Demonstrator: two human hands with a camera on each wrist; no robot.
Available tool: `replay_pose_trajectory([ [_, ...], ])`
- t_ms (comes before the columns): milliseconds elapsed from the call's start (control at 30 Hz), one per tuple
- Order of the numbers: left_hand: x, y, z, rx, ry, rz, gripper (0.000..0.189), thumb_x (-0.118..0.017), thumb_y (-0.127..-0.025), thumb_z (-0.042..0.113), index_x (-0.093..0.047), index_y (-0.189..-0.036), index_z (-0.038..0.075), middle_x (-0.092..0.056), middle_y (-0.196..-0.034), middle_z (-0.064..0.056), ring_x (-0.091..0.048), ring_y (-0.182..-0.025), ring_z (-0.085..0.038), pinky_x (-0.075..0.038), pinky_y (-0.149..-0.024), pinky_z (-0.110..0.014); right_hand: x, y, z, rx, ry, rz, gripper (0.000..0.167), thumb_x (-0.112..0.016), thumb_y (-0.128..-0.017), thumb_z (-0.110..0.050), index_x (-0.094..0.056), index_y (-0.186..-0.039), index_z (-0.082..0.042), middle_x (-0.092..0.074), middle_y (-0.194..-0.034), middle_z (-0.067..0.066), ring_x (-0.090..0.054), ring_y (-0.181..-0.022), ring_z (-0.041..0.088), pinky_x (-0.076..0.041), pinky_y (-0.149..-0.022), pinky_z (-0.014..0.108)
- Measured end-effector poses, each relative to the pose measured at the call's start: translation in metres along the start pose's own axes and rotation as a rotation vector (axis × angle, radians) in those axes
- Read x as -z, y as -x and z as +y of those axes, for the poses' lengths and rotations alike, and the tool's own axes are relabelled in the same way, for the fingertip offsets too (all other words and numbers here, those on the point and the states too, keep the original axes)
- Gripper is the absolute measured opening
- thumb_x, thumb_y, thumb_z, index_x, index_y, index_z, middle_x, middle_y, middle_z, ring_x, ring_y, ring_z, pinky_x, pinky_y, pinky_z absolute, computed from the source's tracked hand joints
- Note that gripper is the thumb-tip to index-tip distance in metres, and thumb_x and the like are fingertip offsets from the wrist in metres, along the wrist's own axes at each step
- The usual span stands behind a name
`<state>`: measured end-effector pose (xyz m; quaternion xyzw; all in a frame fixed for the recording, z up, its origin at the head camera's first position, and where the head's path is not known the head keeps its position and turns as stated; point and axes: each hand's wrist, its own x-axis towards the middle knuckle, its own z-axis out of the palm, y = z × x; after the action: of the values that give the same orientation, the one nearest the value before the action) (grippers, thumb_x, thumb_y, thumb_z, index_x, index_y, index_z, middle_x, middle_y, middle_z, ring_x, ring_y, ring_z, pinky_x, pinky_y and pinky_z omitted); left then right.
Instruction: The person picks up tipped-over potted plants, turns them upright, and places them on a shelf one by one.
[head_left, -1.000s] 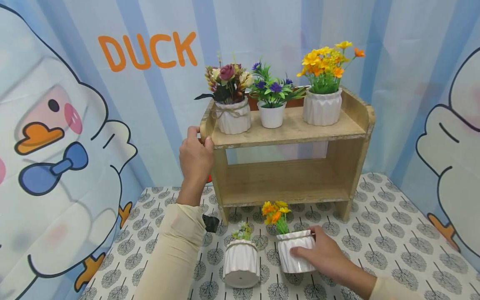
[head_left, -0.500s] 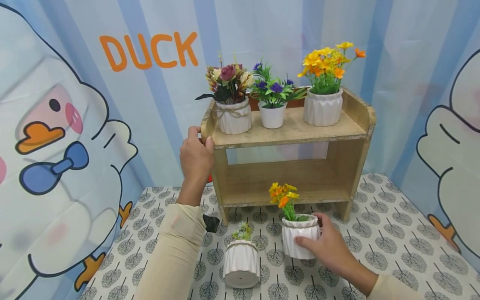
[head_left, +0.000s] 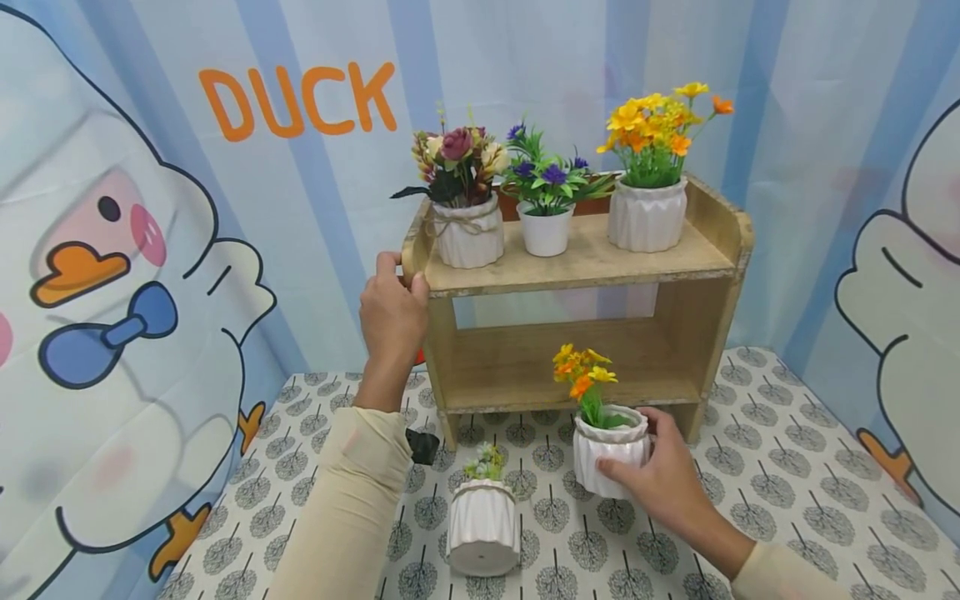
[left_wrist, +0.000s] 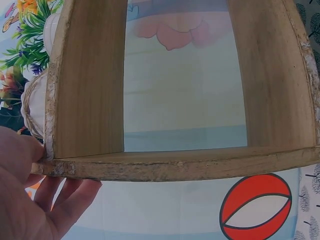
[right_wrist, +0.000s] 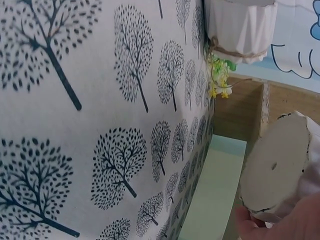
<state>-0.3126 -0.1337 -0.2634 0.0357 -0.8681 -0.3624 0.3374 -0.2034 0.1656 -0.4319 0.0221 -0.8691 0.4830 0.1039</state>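
Note:
My right hand grips a white ribbed flower pot with yellow and orange flowers, in front of the wooden shelf. Seen from the right wrist, the pot's round underside faces the camera, lifted off the cloth. My left hand holds the shelf's upper left corner; the left wrist view shows its fingers around the side board. Another white flower pot with small pale flowers lies tipped on its side on the table, its base toward me.
On the top shelf stand a pot of mauve roses, a smaller pot with purple flowers and a pot of yellow flowers. A tree-patterned cloth covers the table. Behind hangs a duck-print curtain.
My right hand has raised the pot of yellow and orange flowers and moved it forward and slightly right, toward the lower shelf. My left hand has stayed on the shelf corner.

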Motion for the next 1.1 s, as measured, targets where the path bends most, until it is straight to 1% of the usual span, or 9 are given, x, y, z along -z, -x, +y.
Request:
replay_pose_trajectory([
  [67,0.0,0.0,0.0,0.002,-0.002,0.0,0.029,-0.059,-0.1,0.022,-0.058,-0.126,0.01,-0.075,-0.109,-0.017,-0.069,-0.098,-0.038,-0.053,-0.082,-0.052,0.0,-0.002,0.001,0.017,0.003,0.032,0.095,-0.087,-0.077,-0.029,-0.033,-0.146,0.006,-0.053,-0.131,0.027,-0.06,-0.113,0.04,-0.058,-0.089,0.049],
  [200,0.001,0.0,0.001,-0.001,-0.001,-0.002,0.03,-0.059,-0.1,0.022,-0.058,-0.127,0.01,-0.075,-0.109,-0.017,-0.069,-0.097,-0.038,-0.054,-0.081,-0.052,-0.002,-0.011,0.004,0.06,-0.015,0.089,0.093,-0.088,-0.076,-0.024,-0.034,-0.146,0.005,-0.054,-0.129,0.024,-0.059,-0.112,0.037,-0.055,-0.089,0.046],
  [333,0.002,0.0,0.001,-0.001,-0.004,-0.001,0.029,-0.059,-0.1,0.023,-0.058,-0.126,0.01,-0.075,-0.109,-0.016,-0.069,-0.096,-0.037,-0.054,-0.08,-0.052,-0.004,-0.021,0.006,0.095,-0.042,0.128,0.092,-0.089,-0.075,-0.02,-0.035,-0.146,0.005,-0.052,-0.132,0.024,-0.056,-0.115,0.037,-0.053,-0.094,0.051],
  [467,0.001,0.0,0.001,0.006,-0.011,-0.005,0.029,-0.059,-0.1,0.023,-0.058,-0.126,0.011,-0.075,-0.109,-0.016,-0.069,-0.096,-0.037,-0.054,-0.08,-0.052,-0.006,-0.028,0.007,0.091,-0.034,0.169,0.093,-0.089,-0.075,-0.02,-0.035,-0.147,0.002,-0.051,-0.134,0.024,-0.055,-0.117,0.038,-0.052,-0.096,0.055],
  [600,0.001,0.0,0.0,0.009,-0.02,-0.004,0.029,-0.059,-0.099,0.023,-0.058,-0.126,0.011,-0.075,-0.108,-0.016,-0.069,-0.096,-0.037,-0.054,-0.08,-0.052,-0.008,-0.034,0.007,0.084,-0.039,0.184,0.094,-0.089,-0.075,-0.021,-0.034,-0.149,0.0,-0.05,-0.136,0.023,-0.055,-0.119,0.039,-0.052,-0.096,0.057],
  [733,0.001,-0.001,0.001,0.004,-0.019,0.006,0.029,-0.059,-0.099,0.022,-0.058,-0.126,0.011,-0.075,-0.107,-0.016,-0.069,-0.095,-0.038,-0.054,-0.079,-0.052,-0.008,-0.041,0.007,0.098,-0.058,0.191,0.096,-0.088,-0.075,-0.019,-0.032,-0.15,0.0,-0.049,-0.138,0.025,-0.054,-0.121,0.04,-0.051,-0.098,0.058],
  [833,0.002,-0.001,0.001,0.0,-0.016,0.009,0.029,-0.059,-0.099,0.022,-0.058,-0.126,0.011,-0.074,-0.107,-0.016,-0.069,-0.095,-0.038,-0.054,-0.079,-0.053,-0.008,-0.046,0.006,0.107,-0.066,0.212,0.096,-0.088,-0.075,-0.018,-0.032,-0.15,0.001,-0.049,-0.138,0.026,-0.054,-0.121,0.04,-0.05,-0.099,0.057],
  [1000,0.001,-0.001,0.0,0.005,-0.021,0.002,0.029,-0.059,-0.099,0.023,-0.058,-0.126,0.011,-0.074,-0.108,-0.016,-0.069,-0.097,-0.038,-0.054,-0.08,-0.052,-0.009,-0.052,0.007,0.084,-0.055,0.254,0.096,-0.089,-0.074,-0.017,-0.032,-0.15,0.002,-0.048,-0.137,0.025,-0.053,-0.119,0.04,-0.05,-0.098,0.056],
  [1100,0.001,0.0,0.0,0.005,-0.019,0.002,0.029,-0.059,-0.099,0.023,-0.058,-0.125,0.011,-0.074,-0.108,-0.016,-0.069,-0.097,-0.038,-0.054,-0.08,-0.052,-0.009,-0.057,0.007,0.072,-0.056,0.273,0.097,-0.089,-0.074,-0.018,-0.031,-0.15,0.002,-0.047,-0.138,0.026,-0.052,-0.12,0.041,-0.05,-0.099,0.058],
])
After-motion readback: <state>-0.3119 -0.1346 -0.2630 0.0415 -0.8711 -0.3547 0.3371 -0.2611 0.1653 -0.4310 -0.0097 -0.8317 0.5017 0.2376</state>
